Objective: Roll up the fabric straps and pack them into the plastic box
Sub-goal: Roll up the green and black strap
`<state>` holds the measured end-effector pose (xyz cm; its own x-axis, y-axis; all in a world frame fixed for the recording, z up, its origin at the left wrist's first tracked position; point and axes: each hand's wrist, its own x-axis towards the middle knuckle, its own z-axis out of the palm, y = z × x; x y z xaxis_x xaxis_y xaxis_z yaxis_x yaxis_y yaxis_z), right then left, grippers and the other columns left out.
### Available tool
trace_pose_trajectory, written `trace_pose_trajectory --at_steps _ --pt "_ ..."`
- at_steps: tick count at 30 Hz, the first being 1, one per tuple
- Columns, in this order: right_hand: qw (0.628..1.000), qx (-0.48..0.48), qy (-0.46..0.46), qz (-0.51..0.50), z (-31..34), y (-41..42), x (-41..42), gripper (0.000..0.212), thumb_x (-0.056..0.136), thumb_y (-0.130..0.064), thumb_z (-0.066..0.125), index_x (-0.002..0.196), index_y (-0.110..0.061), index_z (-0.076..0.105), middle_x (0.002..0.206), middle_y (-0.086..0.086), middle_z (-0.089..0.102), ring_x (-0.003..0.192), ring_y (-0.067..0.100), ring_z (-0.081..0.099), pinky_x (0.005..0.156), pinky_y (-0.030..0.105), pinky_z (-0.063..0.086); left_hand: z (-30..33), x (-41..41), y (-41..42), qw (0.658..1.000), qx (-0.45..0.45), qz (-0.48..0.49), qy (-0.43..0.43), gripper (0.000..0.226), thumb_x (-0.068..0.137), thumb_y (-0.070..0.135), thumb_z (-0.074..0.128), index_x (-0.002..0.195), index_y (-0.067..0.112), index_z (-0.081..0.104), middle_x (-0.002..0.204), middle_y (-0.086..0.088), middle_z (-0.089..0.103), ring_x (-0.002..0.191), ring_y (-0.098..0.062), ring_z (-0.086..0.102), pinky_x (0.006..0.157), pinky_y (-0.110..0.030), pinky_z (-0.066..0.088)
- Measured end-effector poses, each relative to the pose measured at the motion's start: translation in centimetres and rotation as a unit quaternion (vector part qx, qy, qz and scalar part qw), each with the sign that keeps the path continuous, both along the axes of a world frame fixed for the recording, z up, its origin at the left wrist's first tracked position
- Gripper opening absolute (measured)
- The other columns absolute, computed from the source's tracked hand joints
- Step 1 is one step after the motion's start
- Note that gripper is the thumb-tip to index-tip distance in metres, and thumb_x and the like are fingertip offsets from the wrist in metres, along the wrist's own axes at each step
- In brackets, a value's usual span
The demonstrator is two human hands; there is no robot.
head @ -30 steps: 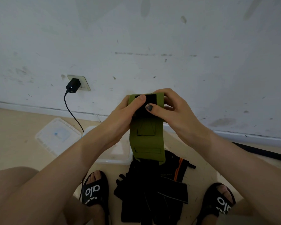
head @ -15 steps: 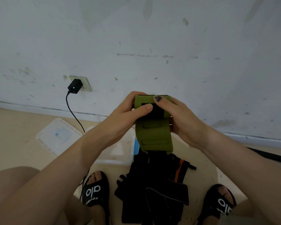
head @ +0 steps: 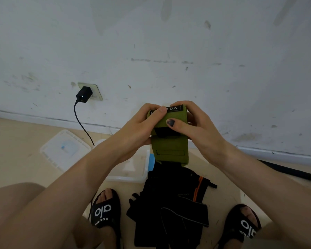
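Olive-green fabric strap (head: 170,146), held mid-air above black straps (head: 171,203) on floor; long axis vertical, rolled end up, loose tail hanging down. Roll gripped from both sides: left hand (head: 142,126) with thumb across black label, right hand (head: 192,123) with thumb pressed on front, fingers curled behind. Plastic box (head: 133,169) lower left.
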<state>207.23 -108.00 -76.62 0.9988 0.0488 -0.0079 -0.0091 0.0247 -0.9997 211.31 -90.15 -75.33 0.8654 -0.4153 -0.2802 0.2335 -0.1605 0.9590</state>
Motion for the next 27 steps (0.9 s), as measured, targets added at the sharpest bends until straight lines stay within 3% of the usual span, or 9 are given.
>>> trace_pose_trajectory --at_steps 4,7,10,13,15,17,20,27 --pt "1.000 -0.014 -0.020 0.012 -0.2 0.1 0.0 0.039 0.090 -0.009 0.074 0.125 -0.014 0.058 0.118 0.011 0.066 0.105 0.021 0.068 0.084 0.033 0.060 0.4 0.0 0.2 1.000 -0.005 -0.006 0.005 0.036 0.100 0.047 0.056 0.122 0.019 0.060 0.111 -0.002 0.068 0.095 -0.012 0.071 0.079 -0.031 0.061" --pt "1.000 -0.008 -0.012 0.016 -0.4 0.0 0.1 0.046 0.087 -0.008 0.078 0.127 -0.019 0.058 0.119 0.009 0.067 0.107 0.021 0.069 0.085 0.034 0.061 0.2 0.1 0.3 0.999 -0.003 0.022 -0.040 0.039 0.093 0.046 0.068 0.117 0.017 0.061 0.112 -0.007 0.068 0.100 -0.022 0.071 0.084 -0.040 0.063" --pt "0.998 0.008 0.043 0.037 -0.1 -0.3 0.6 0.062 0.077 -0.019 0.083 0.132 -0.032 0.058 0.124 0.002 0.067 0.111 0.022 0.070 0.088 0.041 0.061 0.2 0.2 0.5 0.998 -0.007 0.027 -0.058 0.044 0.086 0.048 0.076 0.117 0.020 0.062 0.116 -0.012 0.067 0.108 -0.029 0.068 0.088 -0.046 0.063" --pt "0.991 0.049 0.116 0.042 0.3 -0.2 0.8 0.074 0.073 -0.035 0.088 0.138 -0.037 0.053 0.124 -0.002 0.068 0.109 0.019 0.072 0.090 0.045 0.061 0.1 0.1 0.6 0.996 0.000 0.021 -0.086 0.042 0.084 0.041 0.076 0.118 0.021 0.060 0.111 -0.006 0.067 0.103 -0.024 0.070 0.086 -0.042 0.063" --pt "0.987 0.061 0.145 0.033 0.6 0.1 0.7 0.070 0.074 -0.054 0.075 0.138 -0.034 0.054 0.124 -0.002 0.070 0.106 0.018 0.073 0.091 0.047 0.061 0.1 -0.2 0.4 0.992 0.001 0.019 -0.123 0.040 0.085 0.034 0.077 0.118 0.021 0.059 0.109 -0.004 0.067 0.095 -0.021 0.071 0.080 -0.035 0.062" --pt "0.985 0.054 0.159 0.037 0.6 0.6 0.4 0.060 0.083 -0.060 0.063 0.135 -0.031 0.057 0.124 0.000 0.071 0.105 0.020 0.074 0.089 0.048 0.062 0.0 -0.4 0.3 0.988 0.003 0.025 -0.153 0.040 0.087 0.026 0.079 0.120 0.021 0.057 0.111 -0.007 0.066 0.093 -0.020 0.071 0.076 -0.031 0.061" --pt "0.986 0.051 0.157 0.019 0.1 1.2 0.1 0.043 0.095 -0.056 0.058 0.133 -0.034 0.059 0.120 -0.002 0.073 0.102 0.019 0.075 0.083 0.045 0.063 0.0 -0.3 0.3 0.984 0.005 0.039 -0.172 0.044 0.085 0.025 0.080 0.122 0.024 0.055 0.114 -0.009 0.064 0.094 -0.016 0.071 0.075 -0.029 0.061" --pt "0.988 0.083 0.133 -0.012 0.0 1.1 0.4 0.031 0.100 -0.039 0.062 0.128 -0.026 0.064 0.120 0.002 0.074 0.106 0.022 0.074 0.095 0.050 0.059 -0.3 -0.4 0.2 0.989 -0.036 0.028 -0.142 0.054 0.077 0.030 0.082 0.123 0.030 0.054 0.113 -0.006 0.062 0.095 -0.013 0.069 0.077 -0.029 0.059"
